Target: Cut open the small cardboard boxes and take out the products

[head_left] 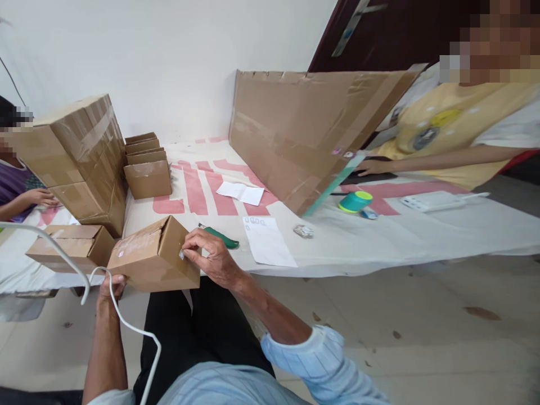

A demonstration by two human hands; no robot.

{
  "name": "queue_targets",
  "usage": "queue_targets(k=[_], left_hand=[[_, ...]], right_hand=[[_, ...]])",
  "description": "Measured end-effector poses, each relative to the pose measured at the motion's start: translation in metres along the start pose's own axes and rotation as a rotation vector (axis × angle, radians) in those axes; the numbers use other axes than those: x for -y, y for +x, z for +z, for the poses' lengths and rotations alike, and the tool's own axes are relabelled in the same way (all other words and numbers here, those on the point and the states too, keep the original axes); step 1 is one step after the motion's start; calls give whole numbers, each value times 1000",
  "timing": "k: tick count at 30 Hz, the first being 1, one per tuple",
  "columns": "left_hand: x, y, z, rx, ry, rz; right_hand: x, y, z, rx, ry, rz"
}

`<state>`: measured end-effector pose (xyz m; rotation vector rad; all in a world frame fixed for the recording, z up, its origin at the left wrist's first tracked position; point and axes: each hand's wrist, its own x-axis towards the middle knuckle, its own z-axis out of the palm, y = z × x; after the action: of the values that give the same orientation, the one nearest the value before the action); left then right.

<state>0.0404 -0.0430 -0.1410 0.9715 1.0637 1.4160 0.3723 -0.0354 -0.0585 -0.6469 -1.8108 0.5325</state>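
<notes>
A taped cardboard box [152, 261] rests at the front edge of the table, slightly tilted. My left hand [113, 287] grips its lower left end, with most of the fingers hidden behind or under it. At the right end of the box, my right hand [208, 256] pinches a small whitish sticker [181, 254] against the cardboard. Just beyond that hand lies a green handled tool [223, 237], partly covered by the fingers. A second cardboard box [70, 247] sits on the left, close to the held one.
Large stacked boxes [86, 154] and smaller open cartons [148, 179] stand at the left. A big cardboard panel [304, 129] leans mid-table. Papers [270, 241], a teal cylinder [353, 202] and a power strip [434, 201] lie rightward. A white cable [137, 332] crosses in front. People sit at both sides.
</notes>
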Motion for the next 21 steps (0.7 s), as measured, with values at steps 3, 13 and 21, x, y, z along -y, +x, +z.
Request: queue_targets(k=[3,13,21], left_hand=[[2,1,-3,-11,28,-7],[9,6,-11,-29,57,-32],[11,5,-12,-27,69,-46]], right_hand=[[0,5,-4,65,-23,-37],[4,12,-1,139,-163,-170],[6,8,1,119,-135,-179]])
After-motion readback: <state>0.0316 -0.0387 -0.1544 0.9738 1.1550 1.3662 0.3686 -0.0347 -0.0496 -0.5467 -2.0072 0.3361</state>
